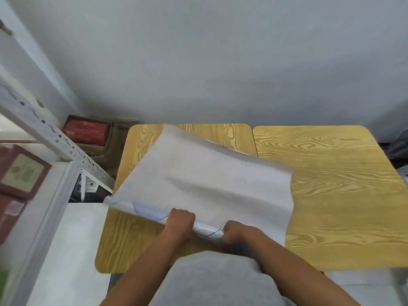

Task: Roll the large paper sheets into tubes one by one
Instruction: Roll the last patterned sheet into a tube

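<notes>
In the head view a large white paper sheet [205, 180] lies across the left table [123, 244], with its near edge already curled into a roll [154, 214]; the roll runs along the near side of the sheet, from the left edge of this table toward the near edge, and its left end sticks out a little past the left edge. The far part of the sheet is still flat and reaches almost to the far edge; its right side crosses the gap onto the right table [342, 195], which stands just beside the first one.

The left hand [180, 221] grips the roll with fingers curled over it, near the middle of the roll; the right hand [236, 234] holds the right end of the roll, with fingers bent around it, though the fingertips are hidden under the paper. A thin dark line is visible on the glossy roll between the two hands.

Beyond the left edge of the left table there is a white metal shelf frame [66, 151]; behind it a red box [86, 131] sits in a brown carton on the floor, near the far left corner. Another white sheet [72, 250] lies to the left, below the near left corner of the table.
</notes>
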